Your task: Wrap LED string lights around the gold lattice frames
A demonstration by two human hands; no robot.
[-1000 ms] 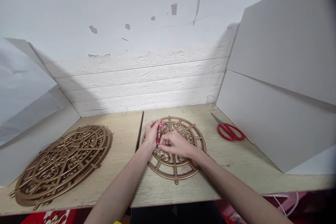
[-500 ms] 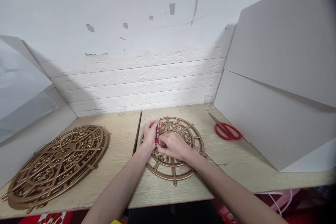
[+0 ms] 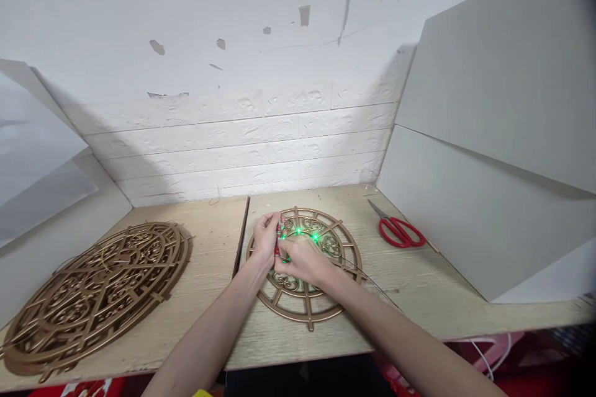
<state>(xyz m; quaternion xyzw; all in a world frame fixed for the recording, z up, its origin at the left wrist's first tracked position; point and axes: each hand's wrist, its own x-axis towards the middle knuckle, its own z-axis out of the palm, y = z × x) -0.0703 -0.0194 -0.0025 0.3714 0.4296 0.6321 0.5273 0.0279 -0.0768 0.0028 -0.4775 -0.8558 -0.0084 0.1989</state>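
A round gold openwork disc [image 3: 326, 291] lies flat on the wooden table in front of me. Over its left half my left hand [image 3: 264, 240] and my right hand [image 3: 300, 262] pinch a small red cylinder [image 3: 278, 240], a battery case as far as I can tell. Green lights [image 3: 315, 237] glow on the disc just beyond my fingers. A thin wire [image 3: 372, 285] trails from my hands to the right across the disc and table.
A stack of larger gold openwork discs [image 3: 93, 288] lies at the left. Red-handled scissors [image 3: 395, 229] rest at the back right. White panels [image 3: 488, 167] stand along the right and left sides, with a white brick-pattern wall behind. A seam [image 3: 242, 229] splits the tabletop.
Green lights have come on over the disc; they were dark in both earlier frames. My hands stay together on the red cylinder, and the view has shifted slightly.
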